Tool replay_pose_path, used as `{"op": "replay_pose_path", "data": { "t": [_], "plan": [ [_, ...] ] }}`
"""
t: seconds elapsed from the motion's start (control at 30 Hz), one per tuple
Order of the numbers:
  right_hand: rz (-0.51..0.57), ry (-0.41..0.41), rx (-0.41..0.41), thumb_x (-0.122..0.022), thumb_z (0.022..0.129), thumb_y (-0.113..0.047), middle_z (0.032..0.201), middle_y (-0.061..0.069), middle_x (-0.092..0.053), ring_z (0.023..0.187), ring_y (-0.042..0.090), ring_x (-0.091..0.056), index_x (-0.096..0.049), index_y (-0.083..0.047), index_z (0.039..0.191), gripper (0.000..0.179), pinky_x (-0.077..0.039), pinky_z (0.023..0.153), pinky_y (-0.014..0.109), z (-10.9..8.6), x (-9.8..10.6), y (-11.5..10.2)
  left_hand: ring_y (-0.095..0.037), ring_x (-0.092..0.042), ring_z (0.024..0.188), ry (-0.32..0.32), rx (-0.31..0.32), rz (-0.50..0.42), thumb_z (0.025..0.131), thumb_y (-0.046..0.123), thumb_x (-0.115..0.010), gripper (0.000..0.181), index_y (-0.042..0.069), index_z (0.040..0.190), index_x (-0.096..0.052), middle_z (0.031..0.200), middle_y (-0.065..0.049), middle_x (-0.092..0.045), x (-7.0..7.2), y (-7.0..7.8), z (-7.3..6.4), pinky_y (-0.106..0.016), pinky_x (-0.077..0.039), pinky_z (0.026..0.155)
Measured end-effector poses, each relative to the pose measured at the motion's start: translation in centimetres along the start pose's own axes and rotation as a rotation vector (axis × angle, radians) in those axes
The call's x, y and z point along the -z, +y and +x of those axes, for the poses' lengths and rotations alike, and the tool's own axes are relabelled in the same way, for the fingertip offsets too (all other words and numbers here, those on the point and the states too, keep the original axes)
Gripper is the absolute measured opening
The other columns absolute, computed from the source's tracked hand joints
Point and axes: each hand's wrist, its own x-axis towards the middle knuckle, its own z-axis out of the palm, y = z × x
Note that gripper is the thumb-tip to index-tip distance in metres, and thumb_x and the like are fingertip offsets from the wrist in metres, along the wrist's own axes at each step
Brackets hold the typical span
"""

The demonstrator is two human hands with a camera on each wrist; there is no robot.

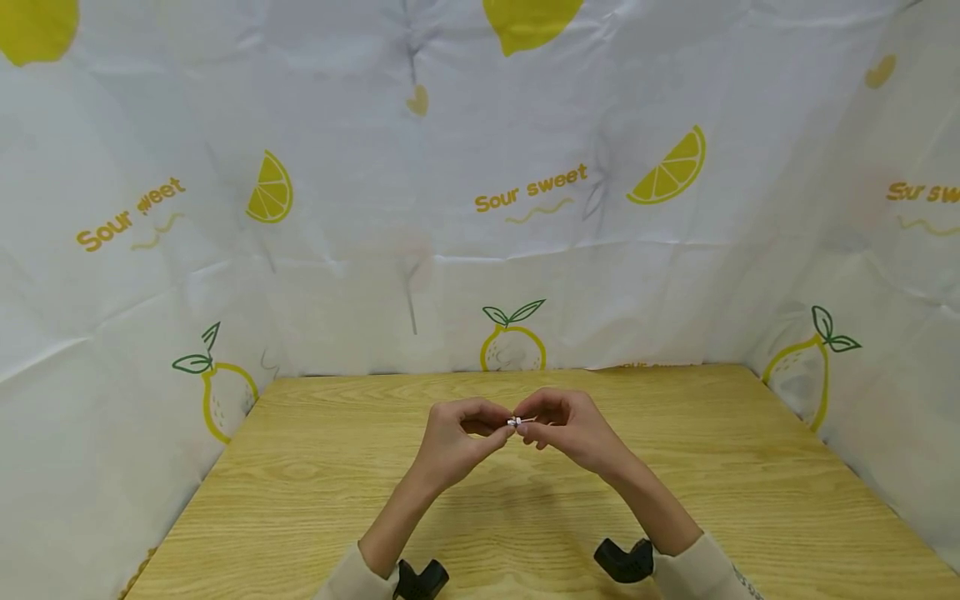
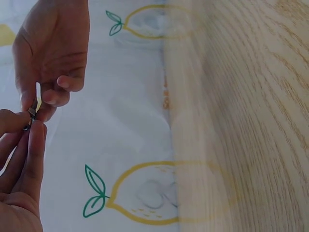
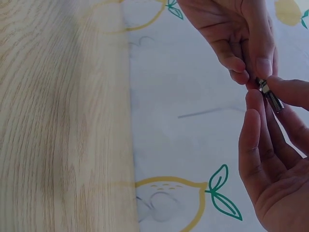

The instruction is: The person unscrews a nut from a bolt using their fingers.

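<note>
Over the table, both hands meet at one small metal bolt (image 3: 276, 104), its threaded shank visible in the right wrist view. A shiny nut (image 3: 264, 87) sits around it where the fingertips come together. My left hand (image 1: 452, 437) pinches the bolt's end between thumb and fingers. From the other side, my right hand (image 1: 576, 427) pinches at the nut with thumb and forefinger, and the shank points toward its palm. Fingertips hide the bolt's far end. In the left wrist view the shank shows as a bright sliver beneath the right hand.
A light wood-grain table (image 1: 315, 500) spreads under the hands. White cloth (image 1: 345, 200) printed with lemons surrounds it at the back and both sides. Black wrist devices (image 1: 626, 560) stick out by both pale sleeves (image 1: 705, 571).
</note>
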Motion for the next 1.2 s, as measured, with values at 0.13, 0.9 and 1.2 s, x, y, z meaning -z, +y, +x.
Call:
{"op": "replay_pose_path", "data": {
  "t": [0.13, 0.9, 1.2],
  "plan": [
    [-0.008, 0.009, 0.019, -0.072, 0.097, -0.009, 0.102, 0.028, -0.072, 0.077, 0.009, -0.072, -0.072, 0.003, 0.111, 0.018, -0.064, 0.068, 0.033, -0.01, -0.05, 0.16, -0.010, -0.076, 0.077, -0.005, 0.006, 0.010, 0.090, 0.007, -0.080, 0.008, 0.007, 0.097, -0.081, 0.092, -0.010, -0.080, 0.01, -0.06, -0.03, -0.029, -0.066, 0.070],
    [0.008, 0.052, 0.038, -0.072, 0.097, -0.010, 0.098, 0.021, -0.074, 0.076, 0.010, -0.071, -0.074, 0.002, 0.106, 0.015, -0.063, 0.069, 0.032, -0.16, -0.07, 0.13, -0.011, -0.076, 0.074, -0.018, -0.006, -0.006, 0.090, 0.007, -0.080, 0.004, 0.004, 0.093, -0.080, 0.088, -0.012, -0.079, -0.28, 0.06, -0.21, -0.027, -0.066, 0.070],
    [-0.034, -0.061, -0.034, -0.068, 0.101, -0.016, 0.101, 0.017, -0.074, 0.078, 0.014, -0.072, -0.073, 0.000, 0.113, 0.021, -0.064, 0.070, 0.037, -0.06, 0.41, 0.26, -0.011, -0.077, 0.076, -0.010, -0.001, -0.004, 0.088, 0.002, -0.080, 0.005, 0.005, 0.092, -0.081, 0.090, -0.011, -0.080, -0.35, -0.07, -0.22, -0.028, -0.066, 0.071]
  ]
}}
